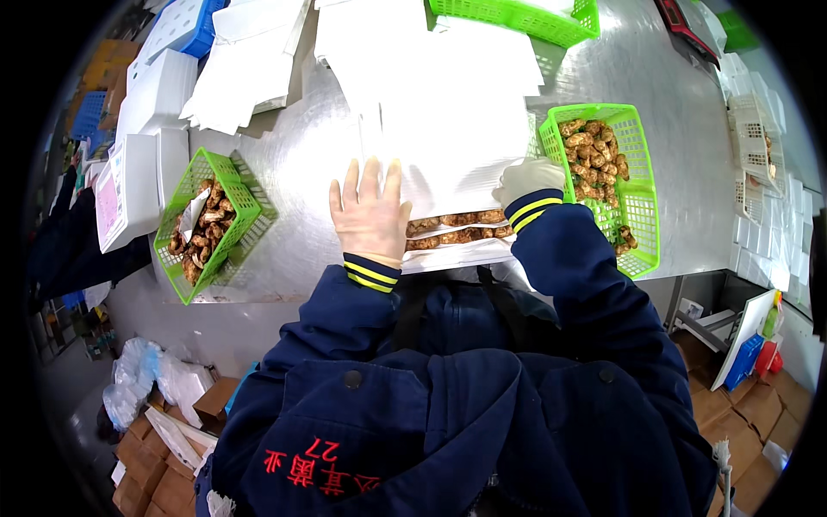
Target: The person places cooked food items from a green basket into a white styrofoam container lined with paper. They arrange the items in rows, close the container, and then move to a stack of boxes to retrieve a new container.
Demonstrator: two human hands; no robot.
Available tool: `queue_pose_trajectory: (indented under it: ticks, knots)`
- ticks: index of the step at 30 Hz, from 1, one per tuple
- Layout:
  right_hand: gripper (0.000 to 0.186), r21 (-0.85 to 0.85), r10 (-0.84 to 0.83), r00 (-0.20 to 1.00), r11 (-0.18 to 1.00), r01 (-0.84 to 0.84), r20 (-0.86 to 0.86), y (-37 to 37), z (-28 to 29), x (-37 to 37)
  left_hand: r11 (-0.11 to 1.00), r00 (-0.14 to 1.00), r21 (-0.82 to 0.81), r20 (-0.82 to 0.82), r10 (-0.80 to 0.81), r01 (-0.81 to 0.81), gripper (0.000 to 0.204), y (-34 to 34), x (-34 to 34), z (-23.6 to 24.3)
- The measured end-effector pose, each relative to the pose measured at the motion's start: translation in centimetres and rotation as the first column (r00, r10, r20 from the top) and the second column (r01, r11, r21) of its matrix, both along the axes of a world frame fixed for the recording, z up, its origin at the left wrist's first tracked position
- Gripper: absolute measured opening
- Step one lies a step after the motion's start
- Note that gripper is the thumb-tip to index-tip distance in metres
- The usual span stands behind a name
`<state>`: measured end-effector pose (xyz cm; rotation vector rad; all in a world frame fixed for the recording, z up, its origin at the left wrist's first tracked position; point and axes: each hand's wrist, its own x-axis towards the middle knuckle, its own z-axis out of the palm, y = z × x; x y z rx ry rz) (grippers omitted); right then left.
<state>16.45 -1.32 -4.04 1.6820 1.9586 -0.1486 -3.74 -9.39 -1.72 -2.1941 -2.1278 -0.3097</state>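
Observation:
My left hand [369, 207], in a thin pale glove, lies flat with its fingers stretched out at the left edge of the white paper sheets [448, 155]. At their right edge my right hand [530, 179], gloved too, has its fingers curled on the paper; its fingertips are partly hidden. Below the near edge of the paper, between my hands, brown mushrooms [461, 235] lie in rows parted by white paper. Beside my right hand stands a green basket [642, 146] of mushrooms, with a second one joined at its near side holding a few more.
Another green basket [185, 284] of mushrooms stands on the left of the metal table [284, 198]. White boxes [142, 185] are stacked at the far left. Paper stacks [250, 60] and a green basket [525, 19] lie at the back. Cardboard [164, 465] covers the floor.

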Motion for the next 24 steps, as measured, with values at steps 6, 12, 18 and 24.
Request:
queue_pose_trajectory:
  ticks: [6,12,18,24]
  knots:
    - [0.034,-0.038,0.002,0.981,0.999,-0.009,-0.192,-0.1,1.8,1.4,0.850,0.847,-0.127,0.246,-0.472,0.510,0.032,0.3,4.3,-4.5]
    - [0.035,0.033,0.042,0.805,0.999,-0.028,-0.592,-1.8,7.2,0.2,0.853,0.879,-0.218,0.176,-0.443,0.474,0.028,0.2,3.8,-5.0]
    - [0.040,0.108,0.242,0.584,0.961,-0.255,-0.775,6.9,-4.1,-2.5,0.791,0.865,-0.350,0.190,-0.465,0.502,0.035,0.7,4.1,-3.9]
    - [0.065,-0.325,-0.318,-0.069,0.938,0.118,-0.945,13.2,-0.4,-3.5,0.791,0.857,-0.330,0.203,-0.474,0.515,0.033,0.8,4.1,-4.4]
